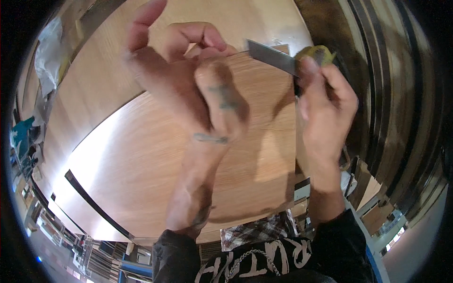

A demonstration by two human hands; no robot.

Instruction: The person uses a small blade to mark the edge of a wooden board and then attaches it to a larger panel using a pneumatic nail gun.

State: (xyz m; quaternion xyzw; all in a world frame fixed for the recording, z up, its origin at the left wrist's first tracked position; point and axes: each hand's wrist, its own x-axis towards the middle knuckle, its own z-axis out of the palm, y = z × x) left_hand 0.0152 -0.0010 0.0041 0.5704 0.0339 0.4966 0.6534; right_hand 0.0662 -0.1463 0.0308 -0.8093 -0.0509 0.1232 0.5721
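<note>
My left hand (188, 85) is raised over the wood-grain sheet (226, 174), slightly blurred. One finger stretches up and away while others curl to the right, with space between them. I see nothing held in it. My right hand (325, 104), at the sheet's right edge, is closed on a flat grey metal blade (271, 56) with a rounded yellow-green part (321, 55) at its hand end. Whether this is a scraper or another tool, I cannot tell. The blade points left, toward the left hand's fingers, apart from them.
Another pale wood-grain sheet (85, 94) lies beneath and beyond the first. Long boards or strips (382, 94) are stacked at the right. Clear plastic wrap (48, 54) sits at the far left edge. A plaid cloth (259, 231) shows at the near edge.
</note>
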